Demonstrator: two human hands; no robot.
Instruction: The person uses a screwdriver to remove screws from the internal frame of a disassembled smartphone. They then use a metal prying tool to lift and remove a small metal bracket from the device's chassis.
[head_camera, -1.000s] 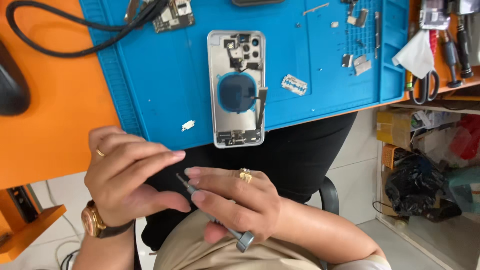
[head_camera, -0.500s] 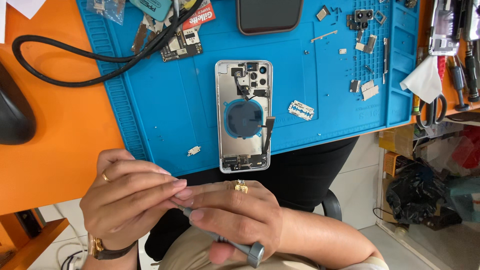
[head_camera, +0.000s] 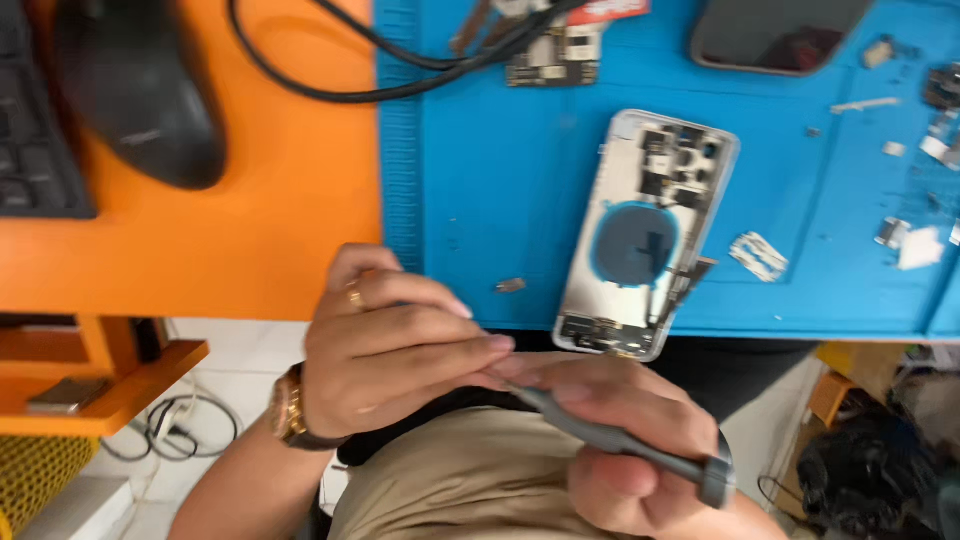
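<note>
My right hand (head_camera: 610, 440) grips a grey screwdriver (head_camera: 640, 452) over my lap, its handle end pointing lower right. My left hand (head_camera: 395, 345), with a gold ring and a wristwatch, pinches at the screwdriver's tip with its fingertips. Whether a small part sits between those fingers is hidden. Just beyond the hands, an opened phone housing (head_camera: 645, 235) lies face up on the blue work mat (head_camera: 480, 200), showing a round dark coil and small internal parts. A tiny loose piece (head_camera: 510, 286) rests on the mat left of the housing.
An orange desk (head_camera: 250, 230) holds a black mouse (head_camera: 140, 95), a keyboard edge (head_camera: 35, 130) and a black cable (head_camera: 330, 85). A circuit board (head_camera: 552, 55), a dark phone screen (head_camera: 775, 35) and several small parts (head_camera: 900, 230) lie on the mat. An orange shelf (head_camera: 110, 395) sits lower left.
The view has shifted and closed in, so the mat and housing appear larger and further right. Both hands stay together on the screwdriver, now lower and more central in view.
</note>
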